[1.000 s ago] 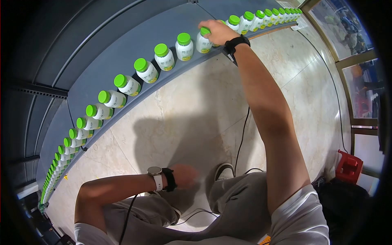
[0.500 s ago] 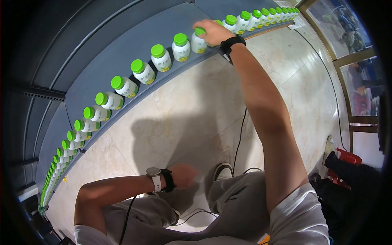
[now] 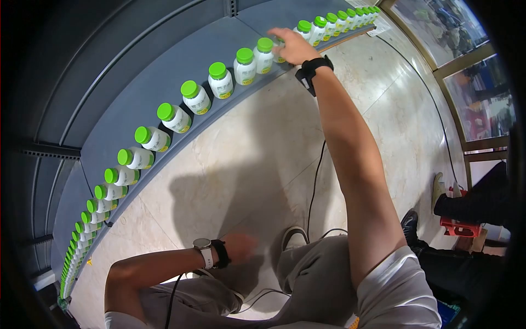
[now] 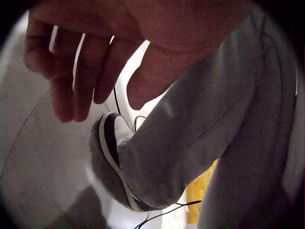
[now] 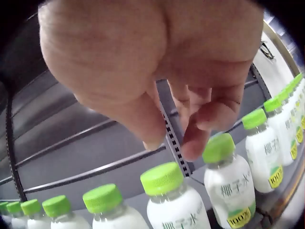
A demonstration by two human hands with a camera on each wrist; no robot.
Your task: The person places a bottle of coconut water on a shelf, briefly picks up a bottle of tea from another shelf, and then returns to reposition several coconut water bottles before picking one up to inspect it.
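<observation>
A row of white bottles with green caps lines the front edge of a grey shelf (image 3: 164, 71). My right hand (image 3: 296, 48) hovers over the row, thumb and fingers apart with nothing between them. In the right wrist view, the fingertips (image 5: 193, 148) hang just above the caps, near a bottle (image 5: 228, 186) with a yellow label. The bottle (image 3: 264, 56) left of the hand stands upright and free, close beside another bottle (image 3: 245, 67). My left hand (image 4: 100, 57) hangs low before my legs, its fingers loosely bent and holding nothing.
The row curves away to both sides in the head view. A black cable (image 3: 315, 186) runs over the pale tiled floor (image 3: 219, 164). At the right are another person's dark-trousered leg (image 3: 476, 197) and a red crate (image 3: 460, 226). A yellow basket (image 4: 202, 188) shows behind my legs.
My right hand has let go of a bottle and shifted right along the row; that bottle now stands closer to its left neighbour. Another person's leg has come in at the right.
</observation>
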